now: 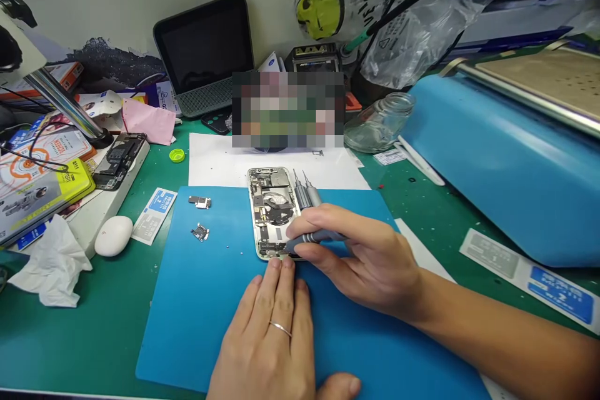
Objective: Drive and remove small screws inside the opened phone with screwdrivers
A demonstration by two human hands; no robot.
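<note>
An opened smartphone [272,215] lies on the blue mat [182,325], its inner parts facing up. My left hand [274,331] rests flat with the fingers stretched out, fingertips at the phone's lower edge. Between the thumb and fingers of my right hand [370,256] is a dark grey pry tool [319,236], its rounded end over the phone's lower right part. Those fingers hide that corner. Two grey screwdrivers [306,192] lie right of the phone, tips pointing away. Left of it sit a small metal phone part [200,202] and a small circuit piece [200,232].
A white earbud case [113,236], a crumpled tissue [51,262] and another opened phone [119,159] on a white box are at left. Behind stand a smart display [204,44] and a glass jar [382,122]. A large blue object [487,169] borders the right.
</note>
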